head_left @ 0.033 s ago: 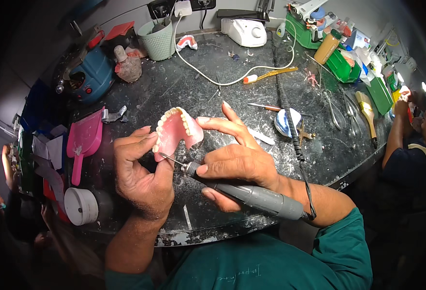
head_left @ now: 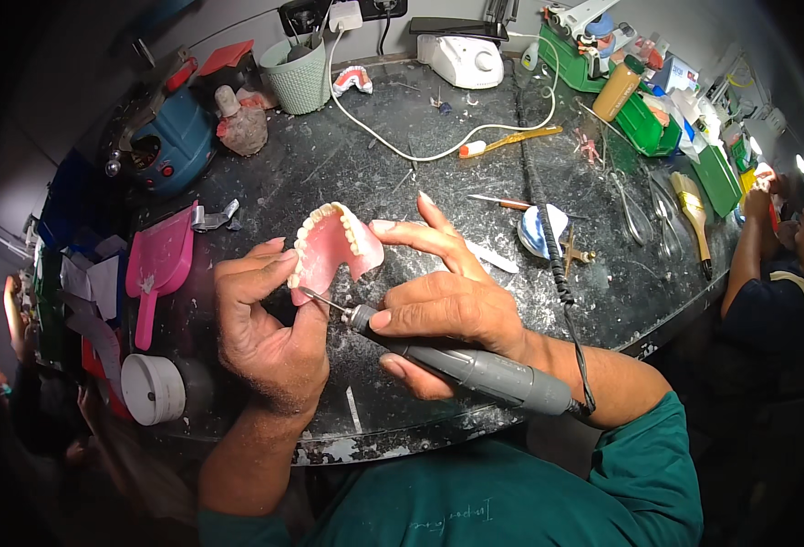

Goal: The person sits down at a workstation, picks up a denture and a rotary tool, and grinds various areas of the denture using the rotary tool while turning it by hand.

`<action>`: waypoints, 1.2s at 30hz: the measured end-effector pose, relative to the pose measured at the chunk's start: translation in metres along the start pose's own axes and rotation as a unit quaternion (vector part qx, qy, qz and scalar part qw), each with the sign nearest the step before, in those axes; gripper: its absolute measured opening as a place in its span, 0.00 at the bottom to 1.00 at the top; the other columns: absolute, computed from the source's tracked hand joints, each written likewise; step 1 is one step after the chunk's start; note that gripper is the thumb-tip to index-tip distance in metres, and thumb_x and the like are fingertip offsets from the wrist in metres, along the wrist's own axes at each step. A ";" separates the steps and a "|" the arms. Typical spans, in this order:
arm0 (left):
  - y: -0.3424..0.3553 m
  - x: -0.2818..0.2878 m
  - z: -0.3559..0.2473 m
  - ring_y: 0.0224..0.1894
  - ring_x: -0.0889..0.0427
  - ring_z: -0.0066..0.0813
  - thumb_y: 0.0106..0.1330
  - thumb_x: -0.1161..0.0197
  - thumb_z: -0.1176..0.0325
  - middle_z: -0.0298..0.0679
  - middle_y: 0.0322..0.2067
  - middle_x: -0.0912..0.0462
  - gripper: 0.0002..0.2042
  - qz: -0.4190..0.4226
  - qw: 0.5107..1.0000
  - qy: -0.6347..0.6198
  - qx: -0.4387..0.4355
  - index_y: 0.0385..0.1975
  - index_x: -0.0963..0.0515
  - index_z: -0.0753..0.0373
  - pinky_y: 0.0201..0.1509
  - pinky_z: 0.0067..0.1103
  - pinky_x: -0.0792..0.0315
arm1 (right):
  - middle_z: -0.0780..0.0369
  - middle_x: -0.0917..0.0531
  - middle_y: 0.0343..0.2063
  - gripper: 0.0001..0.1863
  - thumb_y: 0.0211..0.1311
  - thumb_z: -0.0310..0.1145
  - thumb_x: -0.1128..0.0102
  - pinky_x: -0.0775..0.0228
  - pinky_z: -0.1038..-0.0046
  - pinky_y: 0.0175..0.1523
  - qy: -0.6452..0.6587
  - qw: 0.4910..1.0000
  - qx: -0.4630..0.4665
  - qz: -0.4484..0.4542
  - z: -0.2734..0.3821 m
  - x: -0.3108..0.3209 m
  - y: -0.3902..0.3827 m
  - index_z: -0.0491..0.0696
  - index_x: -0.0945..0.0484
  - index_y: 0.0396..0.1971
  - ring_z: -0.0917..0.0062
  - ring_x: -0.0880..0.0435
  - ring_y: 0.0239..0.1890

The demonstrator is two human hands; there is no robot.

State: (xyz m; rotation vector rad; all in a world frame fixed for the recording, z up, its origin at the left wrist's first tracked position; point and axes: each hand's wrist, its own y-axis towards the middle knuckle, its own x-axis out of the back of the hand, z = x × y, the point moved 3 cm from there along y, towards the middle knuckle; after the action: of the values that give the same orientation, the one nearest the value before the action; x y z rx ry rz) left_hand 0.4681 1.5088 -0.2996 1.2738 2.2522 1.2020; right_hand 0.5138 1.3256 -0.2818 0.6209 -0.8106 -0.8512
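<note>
My left hand point(head_left: 274, 337) pinches a pink denture point(head_left: 338, 237) with white teeth, gripping its near left end between thumb and fingers. My right hand point(head_left: 461, 310) holds a grey rotary handpiece point(head_left: 475, 374) with a coiled cord, and one of its fingers also rests against the denture's right side. The handpiece's thin metal bur point(head_left: 320, 299) touches or nearly touches the denture's lower left edge. Right of my hands lie a blue-and-white dish point(head_left: 534, 232), a slim tool point(head_left: 502, 202) and a white spatula point(head_left: 495, 257) on the dark worktop point(head_left: 602, 301).
Around the worktop: a pink dustpan point(head_left: 155, 273), a white round container point(head_left: 153, 392), a blue machine point(head_left: 169, 132), a mesh cup point(head_left: 294, 82), a white motor unit point(head_left: 461, 64), green bins point(head_left: 653, 128) and a brush point(head_left: 692, 210). People point(head_left: 776, 273) work at far right and far left.
</note>
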 end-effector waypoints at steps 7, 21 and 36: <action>0.002 0.000 -0.001 0.43 0.23 0.31 0.48 0.38 0.91 0.39 0.36 0.25 0.18 -0.011 1.000 0.014 -0.007 0.39 0.26 0.66 0.61 0.38 0.27 | 0.68 0.17 0.36 0.20 0.46 0.29 0.27 0.59 0.37 0.71 0.009 1.000 0.000 -0.014 0.000 0.000 0.000 0.53 0.18 0.44 0.56 0.26 0.63; 0.002 -0.002 -0.002 0.42 0.22 0.30 0.49 0.31 0.88 0.38 0.35 0.24 0.18 -0.020 0.999 0.026 -0.020 0.38 0.25 0.65 0.60 0.38 0.26 | 0.67 0.16 0.36 0.19 0.46 0.28 0.26 0.59 0.37 0.71 0.011 1.000 -0.006 -0.007 0.003 -0.001 0.000 0.52 0.18 0.41 0.52 0.28 0.64; 0.002 -0.002 0.001 0.41 0.22 0.29 0.50 0.31 0.87 0.37 0.35 0.23 0.17 -0.029 0.999 0.018 -0.010 0.38 0.25 0.65 0.62 0.40 0.29 | 0.66 0.16 0.37 0.19 0.47 0.27 0.27 0.60 0.38 0.72 0.009 1.000 0.004 -0.003 0.006 -0.002 0.002 0.52 0.18 0.42 0.52 0.28 0.65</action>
State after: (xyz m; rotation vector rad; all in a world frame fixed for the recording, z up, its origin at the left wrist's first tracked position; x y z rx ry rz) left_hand 0.4708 1.5081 -0.2992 1.1801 2.2811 1.2333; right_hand 0.5091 1.3273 -0.2778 0.6371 -0.7969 -0.8471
